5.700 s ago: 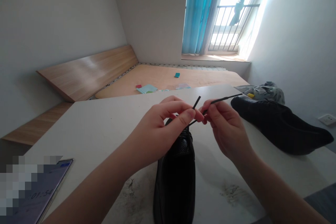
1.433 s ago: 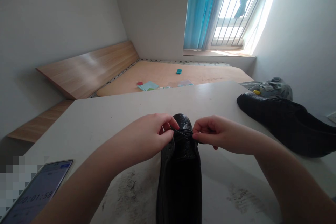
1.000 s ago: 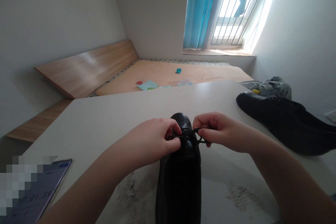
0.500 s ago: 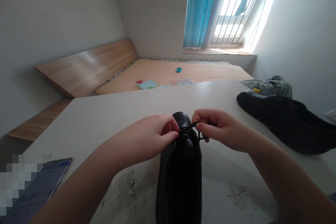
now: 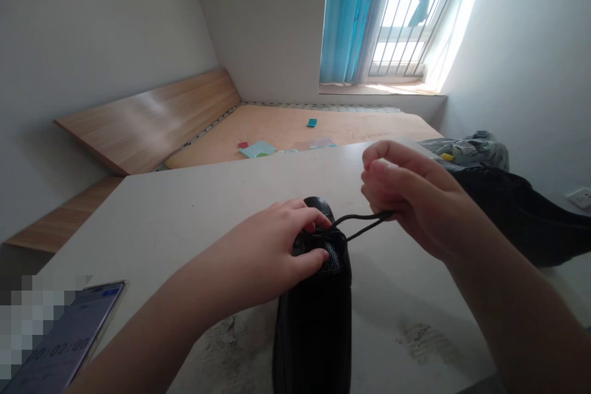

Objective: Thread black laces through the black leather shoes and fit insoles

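Note:
A black shoe (image 5: pixel 311 332) with a textured leather toe stands on the white table in front of me, toe pointing away. My left hand (image 5: pixel 295 240) rests across its lacing from the left. Its thumb and index finger are spread apart and touch the upper, while the other fingertips are partly hidden. To the right of the shoe and higher, my right hand (image 5: pixel 399 188) is closed in a fist around a black shoelace (image 5: pixel 362 218). Two strands of the lace stretch from the eyelets to that fist. Part of the lace inside the fist is hidden.
Another black shoe (image 5: pixel 521 215) lies at the right, partly behind my right forearm. A phone (image 5: pixel 69 332) showing a timer lies at the lower left. Beyond the white table (image 5: pixel 194 209) are a bed (image 5: pixel 369 123) with small items, crumpled cloth (image 5: pixel 484 151) and a wooden headboard (image 5: pixel 152 120).
My right hand has moved right and up, drawing the lace out in two strands. My left hand has shifted slightly right, its thumb and index finger now wider apart.

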A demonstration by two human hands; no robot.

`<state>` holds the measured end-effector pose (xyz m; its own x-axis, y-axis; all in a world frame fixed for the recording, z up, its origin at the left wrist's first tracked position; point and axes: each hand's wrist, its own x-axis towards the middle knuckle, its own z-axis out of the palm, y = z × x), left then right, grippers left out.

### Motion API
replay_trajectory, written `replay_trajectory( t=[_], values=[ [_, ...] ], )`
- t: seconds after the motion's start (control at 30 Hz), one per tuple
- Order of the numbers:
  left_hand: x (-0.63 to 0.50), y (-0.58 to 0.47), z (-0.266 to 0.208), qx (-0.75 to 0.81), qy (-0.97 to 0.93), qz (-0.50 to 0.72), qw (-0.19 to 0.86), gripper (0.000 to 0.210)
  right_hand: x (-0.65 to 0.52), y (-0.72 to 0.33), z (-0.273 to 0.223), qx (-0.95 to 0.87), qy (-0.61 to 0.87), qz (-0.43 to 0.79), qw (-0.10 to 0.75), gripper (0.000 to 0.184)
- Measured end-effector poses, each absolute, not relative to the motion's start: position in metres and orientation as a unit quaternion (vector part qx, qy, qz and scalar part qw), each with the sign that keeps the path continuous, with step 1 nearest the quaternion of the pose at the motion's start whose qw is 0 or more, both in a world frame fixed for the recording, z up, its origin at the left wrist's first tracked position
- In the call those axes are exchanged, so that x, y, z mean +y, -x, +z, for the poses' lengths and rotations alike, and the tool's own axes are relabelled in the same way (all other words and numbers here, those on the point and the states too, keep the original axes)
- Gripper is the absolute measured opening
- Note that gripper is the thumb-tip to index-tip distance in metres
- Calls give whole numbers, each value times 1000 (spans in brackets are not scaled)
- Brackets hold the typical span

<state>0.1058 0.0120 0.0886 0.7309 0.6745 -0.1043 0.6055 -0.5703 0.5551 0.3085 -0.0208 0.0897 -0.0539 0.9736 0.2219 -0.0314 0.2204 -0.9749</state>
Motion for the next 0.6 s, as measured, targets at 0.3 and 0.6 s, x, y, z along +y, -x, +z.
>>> replay_trajectory(
  t=[0.3,0.6],
  values=[
    [17,-114,77,367,-885,45,282,37,-17,-267,128,-507,362,582,524,35],
    [15,-116,76,373,-887,48,269,37,-18,-245,147,-509,345,601,511,43]
  ],
)
